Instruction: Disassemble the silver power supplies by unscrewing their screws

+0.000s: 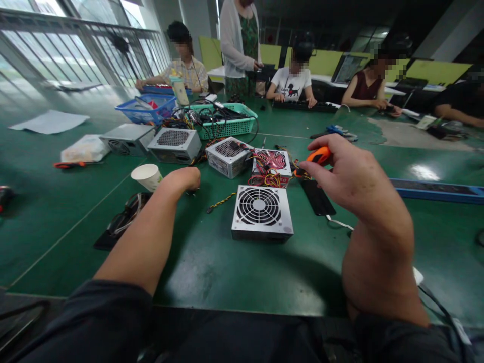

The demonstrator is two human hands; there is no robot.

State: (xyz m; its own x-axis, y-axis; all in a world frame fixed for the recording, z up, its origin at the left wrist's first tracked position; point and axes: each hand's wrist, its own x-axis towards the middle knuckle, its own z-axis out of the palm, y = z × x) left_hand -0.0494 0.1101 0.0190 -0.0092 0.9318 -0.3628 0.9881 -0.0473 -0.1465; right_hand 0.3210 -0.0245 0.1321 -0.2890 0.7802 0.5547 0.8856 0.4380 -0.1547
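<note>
My right hand [346, 174] is raised over the green table [212, 262], its fingers closed round an orange-handled screwdriver [318, 156]. My left hand [186, 179] rests knuckles-down on the table left of a silver power supply [261, 212] with a round fan grille; its fingers are curled under and hidden from me. A second power supply with a red fan [273, 162] and loose coloured wires lies just beyond. A white paper cup [147, 176] stands close to my left hand.
More silver power supplies [174, 144] sit at the left, behind them a green basket [227, 121] and a blue basket [147, 108] full of cables. Black parts [316, 197] lie on the table. Several people sit or stand at the far side.
</note>
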